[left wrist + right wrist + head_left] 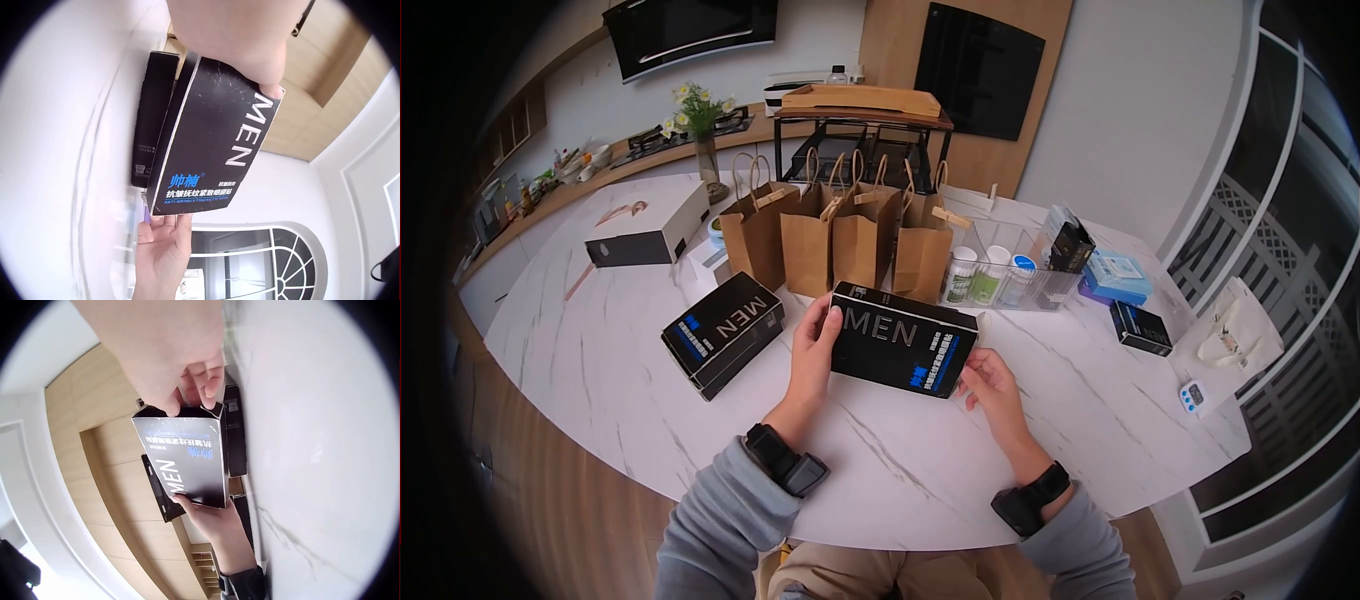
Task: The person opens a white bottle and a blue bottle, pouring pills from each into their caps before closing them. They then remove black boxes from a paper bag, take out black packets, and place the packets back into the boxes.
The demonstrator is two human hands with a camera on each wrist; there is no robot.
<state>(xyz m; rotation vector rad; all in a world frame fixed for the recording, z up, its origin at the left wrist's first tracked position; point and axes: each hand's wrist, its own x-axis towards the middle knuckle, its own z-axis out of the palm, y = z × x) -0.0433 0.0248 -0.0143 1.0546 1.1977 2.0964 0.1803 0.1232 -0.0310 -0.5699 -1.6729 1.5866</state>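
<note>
In the head view a black MEN box (900, 340) with white and blue print is held up over the marble-patterned table. My left hand (810, 345) grips its left end, the thumb on the printed face. My right hand (992, 385) is at the box's right end. From the right wrist, that end looks open, with loose flaps, and the right fingertips (209, 394) touch its edge. A dark panel (153, 119) with small print shows along the box's lower side in the left wrist view. Left of my hands lies a second black MEN box (725, 335).
Several brown paper bags (865, 240) with wooden clips stand behind the boxes. Beside them, a clear bin (1040, 290) holds white and green containers. A white box (645, 228) is far left. At right are a small black box (1142, 328), white bag (1230, 330) and timer (1191, 398).
</note>
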